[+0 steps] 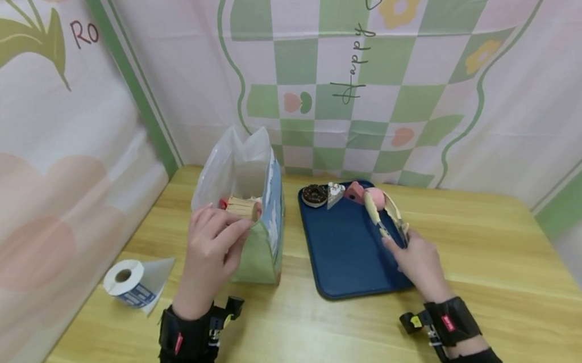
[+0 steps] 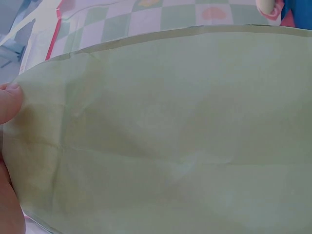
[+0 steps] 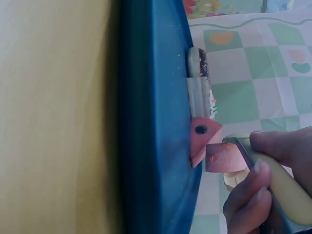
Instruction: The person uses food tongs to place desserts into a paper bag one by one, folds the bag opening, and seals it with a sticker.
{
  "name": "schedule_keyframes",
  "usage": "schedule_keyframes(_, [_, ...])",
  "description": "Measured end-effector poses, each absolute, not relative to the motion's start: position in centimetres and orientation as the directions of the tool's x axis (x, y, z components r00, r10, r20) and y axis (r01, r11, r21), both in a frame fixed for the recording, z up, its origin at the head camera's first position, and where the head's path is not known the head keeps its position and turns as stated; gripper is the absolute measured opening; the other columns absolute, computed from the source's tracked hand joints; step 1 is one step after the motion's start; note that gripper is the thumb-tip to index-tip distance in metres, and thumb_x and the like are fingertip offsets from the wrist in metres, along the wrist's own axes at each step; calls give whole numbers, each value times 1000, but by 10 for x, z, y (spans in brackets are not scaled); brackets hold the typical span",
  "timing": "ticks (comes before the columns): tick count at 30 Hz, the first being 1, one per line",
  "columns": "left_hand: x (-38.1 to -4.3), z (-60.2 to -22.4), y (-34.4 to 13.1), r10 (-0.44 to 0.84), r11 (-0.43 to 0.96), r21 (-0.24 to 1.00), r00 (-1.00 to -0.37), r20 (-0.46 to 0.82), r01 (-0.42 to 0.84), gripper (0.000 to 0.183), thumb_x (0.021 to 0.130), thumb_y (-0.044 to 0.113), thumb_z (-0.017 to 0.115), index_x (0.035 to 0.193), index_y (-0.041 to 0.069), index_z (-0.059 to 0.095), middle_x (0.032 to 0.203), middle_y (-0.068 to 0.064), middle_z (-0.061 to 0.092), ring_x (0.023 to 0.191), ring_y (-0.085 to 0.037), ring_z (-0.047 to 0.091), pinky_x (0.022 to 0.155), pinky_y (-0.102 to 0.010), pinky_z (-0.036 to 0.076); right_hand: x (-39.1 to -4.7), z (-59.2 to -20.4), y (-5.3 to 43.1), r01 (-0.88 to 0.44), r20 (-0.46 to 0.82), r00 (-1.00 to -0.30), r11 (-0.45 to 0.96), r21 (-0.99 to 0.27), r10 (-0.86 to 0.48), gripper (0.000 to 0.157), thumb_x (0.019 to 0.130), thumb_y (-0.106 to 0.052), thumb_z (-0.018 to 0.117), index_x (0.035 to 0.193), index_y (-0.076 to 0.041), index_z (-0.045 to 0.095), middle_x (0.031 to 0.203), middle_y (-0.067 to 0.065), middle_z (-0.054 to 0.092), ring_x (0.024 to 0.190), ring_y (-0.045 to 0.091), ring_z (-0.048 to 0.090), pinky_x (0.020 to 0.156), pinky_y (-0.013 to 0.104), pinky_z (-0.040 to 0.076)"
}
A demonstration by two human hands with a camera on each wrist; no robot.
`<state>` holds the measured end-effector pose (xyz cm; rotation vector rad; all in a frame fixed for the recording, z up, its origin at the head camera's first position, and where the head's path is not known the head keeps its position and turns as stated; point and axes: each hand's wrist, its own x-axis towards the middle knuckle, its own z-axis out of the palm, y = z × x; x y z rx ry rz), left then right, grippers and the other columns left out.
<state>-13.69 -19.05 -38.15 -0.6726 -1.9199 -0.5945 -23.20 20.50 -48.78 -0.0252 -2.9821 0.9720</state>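
My left hand pinches the near rim of an upright paper bag. In the left wrist view, the bag's green side fills most of the picture, with the thumb at its edge. A pale ridged item and a bit of red show inside the bag; their kind is unclear. Cream-handled tongs are gripped in my right hand. Between their tips is a pink toy cake piece, slightly off the tray. Beside it on the blue tray lies a pink wedge with a dark dot.
A chocolate toy donut and a white toy cake slice lie at the tray's far left corner. A label roll with a loose strip sits left on the wooden table. A patterned cloth hangs behind.
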Motion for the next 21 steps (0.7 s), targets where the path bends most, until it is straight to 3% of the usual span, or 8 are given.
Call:
schedule_keyframes(8, [-137,-381,-190,199,725,109,-359,912,680,13,94,12,62,89,8,74,82,-6,68,81,-26,58,88,-46,38,-227,-474,199,-8,5,-1000,806,-593,-7,77,90,-65,52,129,1,47,77,13,66,52,15,61,49,32,46])
schedule_keyframes(21, [-136,-380,-191,200,724,119,-372,906,679,14,94,13,61,90,8,74,82,-6,68,82,-26,58,89,-45,39,-220,-451,185,-57,32,-998,795,-604,-47,76,89,-67,52,129,-3,48,80,14,67,53,15,62,48,32,47])
